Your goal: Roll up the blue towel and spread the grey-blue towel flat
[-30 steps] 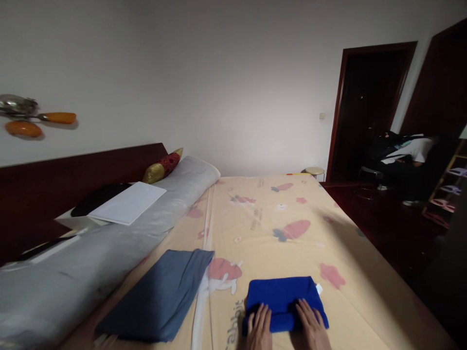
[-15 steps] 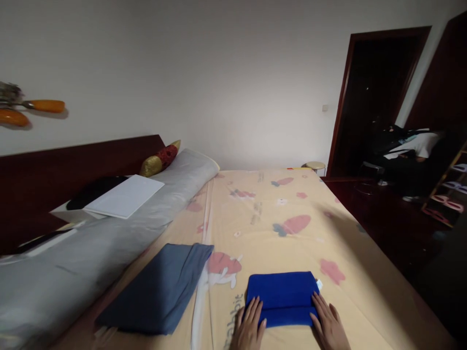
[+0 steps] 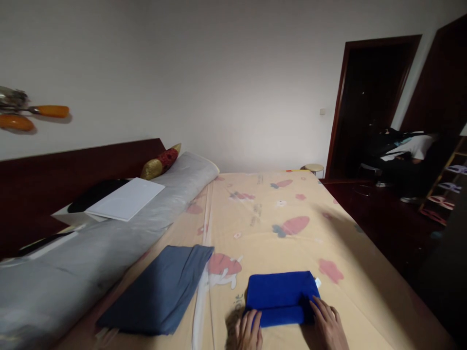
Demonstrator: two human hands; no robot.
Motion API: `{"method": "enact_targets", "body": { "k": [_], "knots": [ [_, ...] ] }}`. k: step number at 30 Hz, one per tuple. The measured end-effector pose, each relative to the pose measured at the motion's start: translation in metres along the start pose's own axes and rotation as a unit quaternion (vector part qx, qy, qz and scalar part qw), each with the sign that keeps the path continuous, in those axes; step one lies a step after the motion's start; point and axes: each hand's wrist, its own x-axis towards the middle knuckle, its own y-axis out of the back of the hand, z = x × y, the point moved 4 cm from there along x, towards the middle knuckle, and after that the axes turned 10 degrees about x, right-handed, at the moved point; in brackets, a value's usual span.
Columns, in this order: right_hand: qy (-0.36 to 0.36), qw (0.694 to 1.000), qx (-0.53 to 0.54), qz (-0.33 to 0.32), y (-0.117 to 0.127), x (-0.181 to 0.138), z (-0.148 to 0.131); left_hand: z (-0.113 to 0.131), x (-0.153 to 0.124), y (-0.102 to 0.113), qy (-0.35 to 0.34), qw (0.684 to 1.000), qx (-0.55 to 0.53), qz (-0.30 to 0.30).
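Note:
A folded blue cloth (image 3: 279, 291) lies on the bed, with a crease running across it and a small white label (image 3: 317, 282) sticking out at its right side. My left hand (image 3: 248, 331) is at the near left corner, its fingers curled over the edge and its thumb hidden. At the right edge, close to the near corner, the bent fingers of my right hand (image 3: 329, 323) hold the cloth, casting a dark shadow on it. Apart from both hands, a folded grey-blue cloth (image 3: 160, 289) lies flat to the left.
The patterned bedsheet (image 3: 255, 233) stretches to the far wall. A long grey bolster-like roll (image 3: 120, 253) lies along the dark headboard (image 3: 73, 165), with a white flat board (image 3: 127, 199) on it. A stool (image 3: 314, 167), a person (image 3: 408, 148) and a shoe rack (image 3: 443, 187) are beyond.
Both hands have gone from lying flat with thumbs spread to curled fingers at the cloth's edges. My left hand has drawn back slightly towards the near corner. The view has shifted a little.

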Motion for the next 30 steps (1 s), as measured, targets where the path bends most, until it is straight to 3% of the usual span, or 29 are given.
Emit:
{"method": "enact_targets", "body": {
  "k": [4, 9, 12, 15, 20, 24, 30],
  "knots": [
    [0.021, 0.999, 0.021, -0.022, -0.006, -0.012, 0.005, 0.001, -0.011, -0.005, -0.036, 0.999, -0.007, -0.008],
    [-0.024, 0.999, 0.036, -0.013, 0.002, 0.002, -0.015, 0.004, -0.003, -0.014, 0.019, 0.998, -0.033, -0.04],
    [-0.067, 0.997, 0.044, -0.018, 0.015, 0.021, -0.033, 0.007, 0.01, -0.021, 0.089, 0.986, -0.081, -0.118],
    [-0.098, 0.993, 0.029, -0.054, 0.02, 0.035, -0.035, 0.006, 0.023, -0.027, 0.156, 0.951, -0.146, -0.224],
    [-0.085, 0.992, 0.012, -0.092, 0.006, 0.042, -0.019, -0.003, 0.033, -0.031, 0.106, 0.928, -0.179, -0.308],
    [-0.057, 0.994, 0.03, -0.092, -0.018, 0.044, -0.039, 0.004, 0.036, -0.025, 0.071, 0.951, -0.147, -0.262],
    [0.018, 0.991, 0.097, -0.087, -0.052, 0.042, -0.083, 0.056, 0.049, -0.014, 0.023, 0.979, -0.172, -0.11]
  ]
}}
